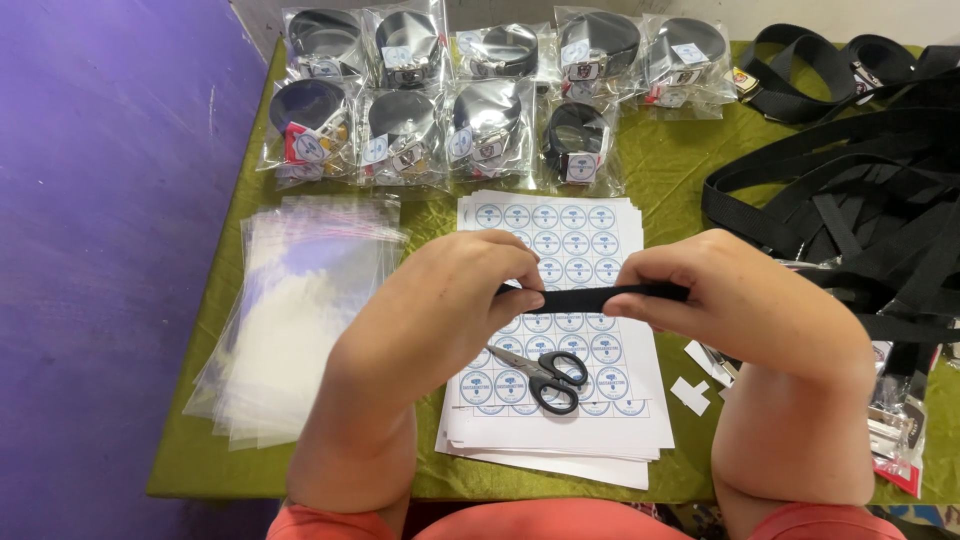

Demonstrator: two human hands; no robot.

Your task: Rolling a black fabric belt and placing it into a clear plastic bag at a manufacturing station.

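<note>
Table point(660, 175) under green cloth carries everything I see. Landmark is the stack of sticker sheets point(590, 400) at its middle: clear bags point(290, 320) lie left of it, packed belts point(450, 90) behind it, loose black webbing point(860, 210) to its right, scissors point(545, 375) on it. Above the sheets, my left hand point(450, 300) and right hand point(740, 295) each pinch a black strap point(600, 296), grip closed on it.

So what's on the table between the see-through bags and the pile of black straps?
In the head view, a stack of round-sticker sheets lies between the clear bags and the black straps, with black-handled scissors on top.
</note>
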